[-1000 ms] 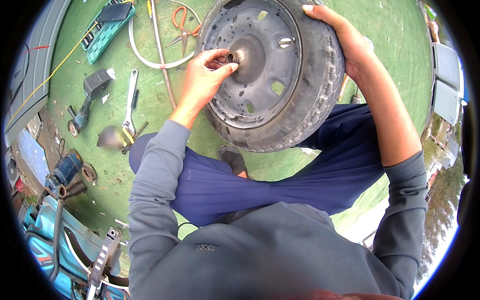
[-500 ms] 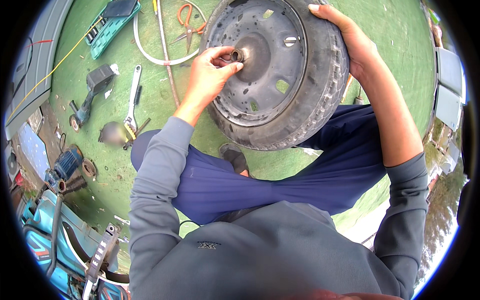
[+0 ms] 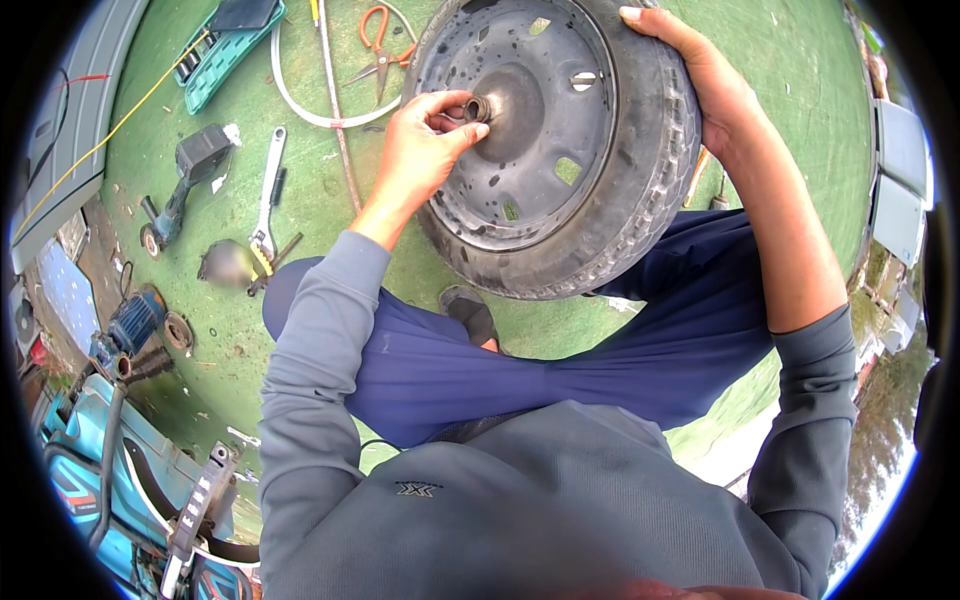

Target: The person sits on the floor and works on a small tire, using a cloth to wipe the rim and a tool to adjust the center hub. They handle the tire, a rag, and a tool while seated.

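A small black wheel point(image 3: 545, 185) with a worn rubber tyre point(image 3: 645, 150) stands tilted in front of me, its dark metal disc facing left and up. With thumb and fingers my left hand point(image 3: 420, 145) pinches a round metal collar point(image 3: 478, 108) at the wheel's centre. Whether that collar is loose or fixed to the hub cannot be told. My right hand point(image 3: 705, 90) grips the tyre's upper right edge, thumb over the sidewall; its other fingers are hidden behind the tread. Water drops or dark spots dot the disc.
Left on the green floor lie an adjustable wrench point(image 3: 268, 195), an angle grinder point(image 3: 185, 185), orange-handled scissors point(image 3: 380, 55), a long rod point(image 3: 335, 110), a white hose point(image 3: 290, 100) and a teal tool case point(image 3: 215, 60). A blue motor point(image 3: 135, 325) and teal machine point(image 3: 110, 450) stand lower left.
Both hands keep their holds on the wheel and collar. The whole view has shifted very slightly; nothing else visibly differs.
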The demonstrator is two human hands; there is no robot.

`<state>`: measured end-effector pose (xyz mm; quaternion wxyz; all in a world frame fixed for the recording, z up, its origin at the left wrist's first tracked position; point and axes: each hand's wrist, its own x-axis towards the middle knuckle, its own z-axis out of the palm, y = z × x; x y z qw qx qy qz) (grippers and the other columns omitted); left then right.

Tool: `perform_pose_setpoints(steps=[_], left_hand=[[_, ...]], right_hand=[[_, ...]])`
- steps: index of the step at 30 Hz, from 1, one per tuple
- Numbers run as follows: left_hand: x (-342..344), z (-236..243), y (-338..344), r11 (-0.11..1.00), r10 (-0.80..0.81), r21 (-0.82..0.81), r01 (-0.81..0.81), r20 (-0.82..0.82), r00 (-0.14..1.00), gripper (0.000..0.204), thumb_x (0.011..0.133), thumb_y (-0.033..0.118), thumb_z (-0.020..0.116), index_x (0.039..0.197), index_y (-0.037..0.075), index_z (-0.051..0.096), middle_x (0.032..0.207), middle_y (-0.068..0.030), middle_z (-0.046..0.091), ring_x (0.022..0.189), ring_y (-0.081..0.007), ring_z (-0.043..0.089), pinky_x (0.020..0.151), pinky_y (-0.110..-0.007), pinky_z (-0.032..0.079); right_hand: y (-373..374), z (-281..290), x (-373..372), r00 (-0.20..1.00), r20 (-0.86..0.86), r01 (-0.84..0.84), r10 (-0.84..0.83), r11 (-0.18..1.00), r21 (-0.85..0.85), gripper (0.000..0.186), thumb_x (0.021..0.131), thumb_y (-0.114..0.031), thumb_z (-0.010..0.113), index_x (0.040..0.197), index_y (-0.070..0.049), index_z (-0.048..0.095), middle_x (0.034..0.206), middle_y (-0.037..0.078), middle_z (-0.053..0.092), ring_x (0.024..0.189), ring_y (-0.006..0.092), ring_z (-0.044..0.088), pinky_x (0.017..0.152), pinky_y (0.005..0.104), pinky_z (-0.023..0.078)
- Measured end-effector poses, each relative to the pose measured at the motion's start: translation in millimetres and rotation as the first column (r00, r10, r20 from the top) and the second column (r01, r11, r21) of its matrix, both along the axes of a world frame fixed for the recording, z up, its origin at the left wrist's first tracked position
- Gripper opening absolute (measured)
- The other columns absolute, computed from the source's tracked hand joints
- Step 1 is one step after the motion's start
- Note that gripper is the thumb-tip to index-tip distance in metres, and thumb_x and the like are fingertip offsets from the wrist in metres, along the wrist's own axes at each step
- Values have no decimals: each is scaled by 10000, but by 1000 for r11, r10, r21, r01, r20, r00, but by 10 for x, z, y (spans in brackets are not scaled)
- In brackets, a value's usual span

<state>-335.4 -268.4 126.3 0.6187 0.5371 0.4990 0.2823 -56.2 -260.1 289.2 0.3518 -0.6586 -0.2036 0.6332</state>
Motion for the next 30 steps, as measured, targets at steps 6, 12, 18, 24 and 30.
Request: perform_pose_setpoints(steps=[6, 12, 18, 24, 30], left_hand=[[-24, -32, -15, 990, 45, 136, -41, -24, 999, 447, 811, 4, 855, 1236, -12, 715, 1045, -34, 679, 870, -95, 645, 788, -247, 554], [-30, 1, -14, 986, 107, 138, -97, -63, 992, 428, 825, -37, 806, 1239, -40, 697, 1101, -65, 670, 918, -119, 691, 828, -264, 580], [-56, -56, -27, 974, 122, 206, -92, -139, 983, 426, 825, -38, 796, 1241, -29, 702, 1075, -52, 656, 906, -117, 681, 832, -260, 581], [-68, -82, -33, 962, 132, 263, -77, -200, 971, 425, 816, -36, 761, 1238, -22, 712, 1031, -44, 642, 868, -107, 648, 815, -253, 560], [-67, -60, -36, 952, 133, 298, -64, -216, 967, 415, 804, -29, 758, 1218, -10, 725, 1006, -44, 635, 843, -104, 635, 801, -252, 551]], right_hand=[[6, 3, 3, 1000, 12, 2, -2, 1000, -7, 519, 899, -390, 774, 1232, -4, 678, 1079, 144, 761, 874, 206, 755, 814, 347, 623], [56, -12, -19, 989, -131, 57, -64, 997, -55, 532, 945, -281, 695, 1383, 3, 591, 1217, 173, 730, 1057, 303, 721, 980, 447, 572], [58, 25, -39, 990, -115, 74, -80, 996, -58, 541, 944, -277, 694, 1393, 3, 578, 1255, 184, 713, 1103, 308, 704, 1014, 448, 554], [71, 6, -14, 993, -67, 94, -101, 990, -106, 562, 925, -279, 721, 1387, 9, 584, 1258, 184, 711, 1113, 312, 697, 1011, 443, 553], [55, 108, -87, 989, 2, 145, -145, 985, -92, 553, 898, -274, 756, 1348, 14, 612, 1224, 183, 723, 1074, 312, 711, 994, 442, 563]])
